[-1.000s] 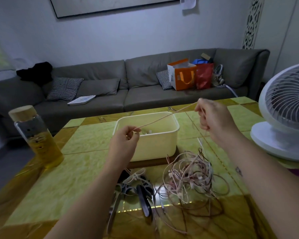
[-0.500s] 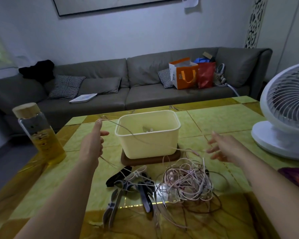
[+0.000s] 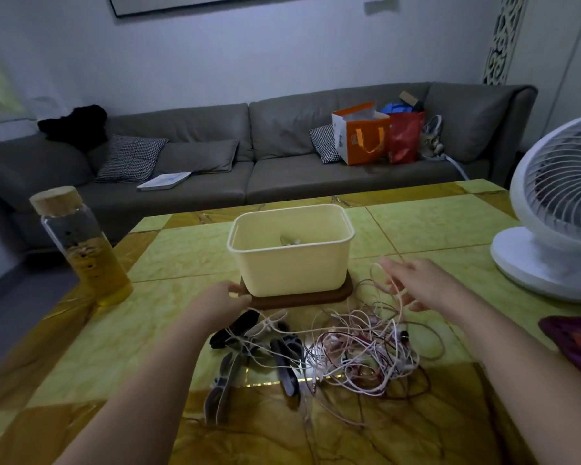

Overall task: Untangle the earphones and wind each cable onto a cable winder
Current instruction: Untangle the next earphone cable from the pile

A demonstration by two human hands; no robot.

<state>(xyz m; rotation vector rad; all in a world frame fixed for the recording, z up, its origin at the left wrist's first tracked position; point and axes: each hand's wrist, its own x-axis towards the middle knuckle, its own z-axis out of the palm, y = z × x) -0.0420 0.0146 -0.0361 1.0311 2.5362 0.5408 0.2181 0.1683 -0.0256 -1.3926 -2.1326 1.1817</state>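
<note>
**mo_k:** Standing right by the desk (image 3: 168,256). Which hand is closer to the earphones (image 3: 359,350) right now?

**tess:** The right hand (image 3: 416,283), easy. Call 12 o'clock the far side, toward the sofa (image 3: 282,146). The knot sits on the desk at about 7 o'clock from that hand, just beside it. One pale loop sticks up out of the pile and runs across the fingers (image 3: 391,266), which are spread and straight, nothing pinched. Can't tell if the loop actually rests on them.

**mo_k:** And the left hand (image 3: 220,302)?

**tess:** It's at the left corner of the wooden tray (image 3: 316,298) under the cream box (image 3: 292,263), touching it or nearly. I only see the back of it, so I can't tell if it's curled or loose. From there the knot is at 4 o'clock, further off. The cable winders (image 3: 284,360) are at about 5, between that hand and the pile, mostly lying roughly 12 to 6.

**mo_k:** So what's next?

**tess:** My guess is the right hand drops toward 7 to hook a strand, and the left comes back to 5 for a winder. The pile spreads wider 3-to-9 than it is deep, so pulling toward 12 should lift a strand clear.
</note>
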